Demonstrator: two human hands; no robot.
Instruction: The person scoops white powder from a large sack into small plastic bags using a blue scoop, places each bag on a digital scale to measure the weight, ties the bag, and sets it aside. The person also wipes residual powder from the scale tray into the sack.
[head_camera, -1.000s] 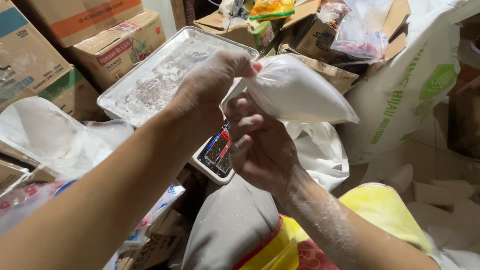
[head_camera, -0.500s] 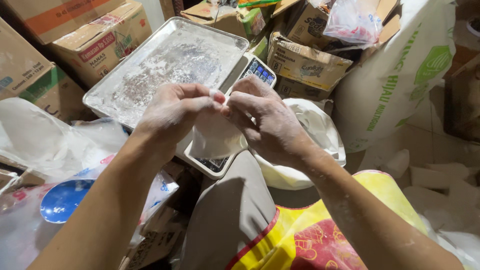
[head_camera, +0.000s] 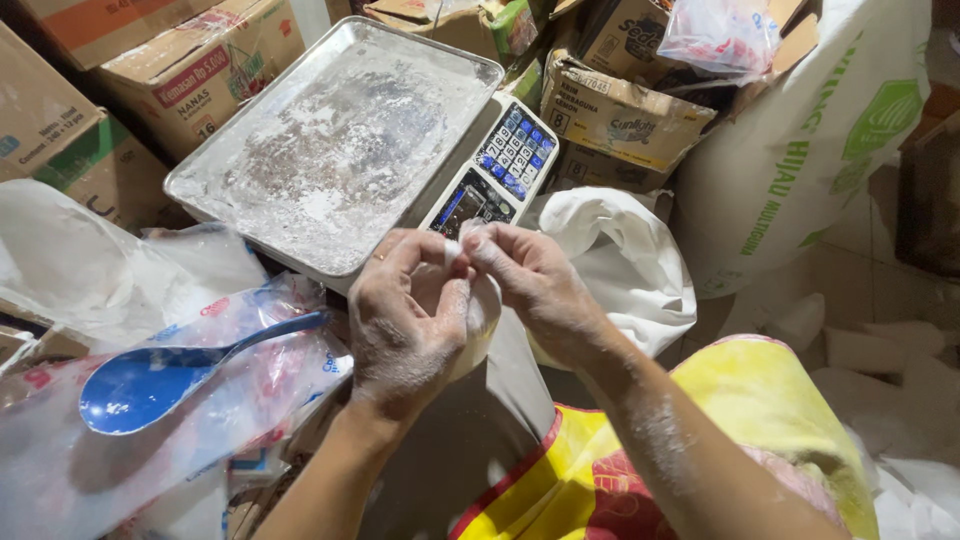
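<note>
Bag: the small white bag (head_camera: 478, 305) sits low between my hands, in front of the scale (head_camera: 487, 180).
Hands: left hand (head_camera: 405, 325) and right hand (head_camera: 535, 275) both pinch its top shut.
Tip: I think I should twist tight, slowly, so powder stays in.

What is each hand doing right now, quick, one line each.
Left hand: closed, pinching the top of a small white plastic bag.
Right hand: closed, pinching the same bag's top.

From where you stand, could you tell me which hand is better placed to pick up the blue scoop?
Probably the left hand: the blue scoop lies on its side, while the right hand would have to cross over. Both pinch the small white bag.
</note>
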